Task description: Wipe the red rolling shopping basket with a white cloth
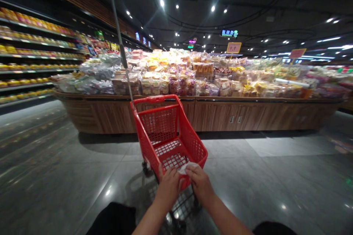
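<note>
A small red shopping cart [146, 132] with a slotted plastic basket stands in front of me, and no goods show in it. My left hand [169, 183] is closed over the near rim of the basket, its thumb at the right side. Beside it, my right hand [200, 181] presses a crumpled white wipe or tissue [188, 167] against the same rim. The wipe lies between the two hands, partly covered by the right fingers. A thin metal pole [116, 18] rises from the far left corner of the cart.
Beyond the cart runs a long wood-panelled display counter [217, 115] heaped with bagged snacks [179, 77]. Shelves [33, 57] of packaged goods line the left side. A yellow price sign [234, 47] stands above the heap. The floor [256, 183] is shiny grey tile.
</note>
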Motion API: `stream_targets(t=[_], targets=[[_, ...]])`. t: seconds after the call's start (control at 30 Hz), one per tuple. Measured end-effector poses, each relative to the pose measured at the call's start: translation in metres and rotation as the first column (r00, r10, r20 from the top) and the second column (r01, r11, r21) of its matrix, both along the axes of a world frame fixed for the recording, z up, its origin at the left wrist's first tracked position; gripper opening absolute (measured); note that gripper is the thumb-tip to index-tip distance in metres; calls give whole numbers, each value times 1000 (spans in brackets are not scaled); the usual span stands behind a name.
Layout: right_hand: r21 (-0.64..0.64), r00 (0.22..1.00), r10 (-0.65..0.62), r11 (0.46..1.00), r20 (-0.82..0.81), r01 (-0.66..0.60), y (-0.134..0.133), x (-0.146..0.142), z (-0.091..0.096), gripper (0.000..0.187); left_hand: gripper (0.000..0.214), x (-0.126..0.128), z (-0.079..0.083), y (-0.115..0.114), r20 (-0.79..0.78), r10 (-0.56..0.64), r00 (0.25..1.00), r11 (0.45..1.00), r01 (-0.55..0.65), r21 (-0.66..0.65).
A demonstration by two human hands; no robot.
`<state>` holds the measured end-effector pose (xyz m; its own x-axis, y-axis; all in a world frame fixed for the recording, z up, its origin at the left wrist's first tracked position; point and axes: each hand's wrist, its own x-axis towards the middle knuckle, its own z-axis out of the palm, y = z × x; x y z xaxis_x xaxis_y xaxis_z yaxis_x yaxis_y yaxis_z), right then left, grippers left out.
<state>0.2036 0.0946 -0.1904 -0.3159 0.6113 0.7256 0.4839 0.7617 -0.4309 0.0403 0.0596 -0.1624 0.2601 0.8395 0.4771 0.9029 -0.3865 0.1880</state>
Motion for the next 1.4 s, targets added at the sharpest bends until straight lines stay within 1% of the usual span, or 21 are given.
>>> stream_targets(t=[0.07,0.13,0.2,0.23,0.27,0.4,0.43,0.5,0.57,0.63,0.7,0.73,0.8,0.87,0.93,1.0,1.07,1.13,1.2,1.27,1.4], targets=[[5,998,-66,998,-4,66,11,18,-2,37,13,-6,1,2,-20,-12,1000,1000,12,-4],[-4,979,-198,980,-44,198,23,35,-2,38,15,-9,2,4,-32,-21,999,1000,22,12],[-26,956,-283,959,-80,281,26,38,-3,38,16,-8,1,5,-31,-26,999,999,27,27],[-39,955,-283,959,-90,280,24,33,-4,38,16,-6,0,5,-25,-29,999,999,29,28],[-46,962,-255,967,-93,252,18,25,-5,38,17,-5,0,5,-17,-32,999,999,32,26],[-14,996,-70,997,-48,70,-11,-14,-7,40,19,-2,-2,5,34,-79,996,997,78,24],[-5,999,-45,999,-28,45,-15,-17,-6,41,19,-2,-2,4,46,-90,995,996,89,25],[-6,999,-46,999,5,46,-13,-8,-3,43,17,-3,-2,4,62,-95,994,995,94,24],[-22,993,-121,992,17,121,-1,13,0,44,16,-4,-2,3,61,-89,994,996,87,25],[-42,970,-244,969,-1,244,12,33,1,43,16,-4,-3,3,51,-84,995,996,83,33],[-71,941,-337,940,-26,334,16,39,0,41,16,-3,-6,4,47,-82,996,996,79,52],[-86,937,-347,935,-34,343,14,36,-1,41,16,-3,-7,4,49,-82,995,995,78,62],[-101,958,-286,955,-40,281,3,19,-4,42,15,-2,-9,5,60,-90,994,993,85,83],[-95,986,-163,983,-26,159,-10,-1,-4,42,14,-3,-10,5,69,-116,991,989,109,100],[-91,996,-88,992,-2,88,-17,-9,-1,42,14,-6,-9,5,69,-144,987,985,135,110],[-100,994,-108,989,19,109,-13,0,4,42,12,-10,-8,4,61,-155,986,982,148,115],[-117,979,-197,973,41,201,-2,21,10,40,14,-16,-7,2,56,-162,985,981,155,117],[-134,952,-299,942,71,306,7,40,15,36,15,-21,-5,0,59,-175,983,979,168,116],[-139,929,-359,919,89,368,9,46,17,35,14,-26,-3,-1,60,-195,979,976,189,105],[-127,940,-329,933,84,338,1,36,16,37,14,-28,-1,-3,57,-213,975,974,207,93],[-83,989,-132,987,66,137,-25,-1,10,39,17,-33,3,-6,59,-251,966,964,244,102]])
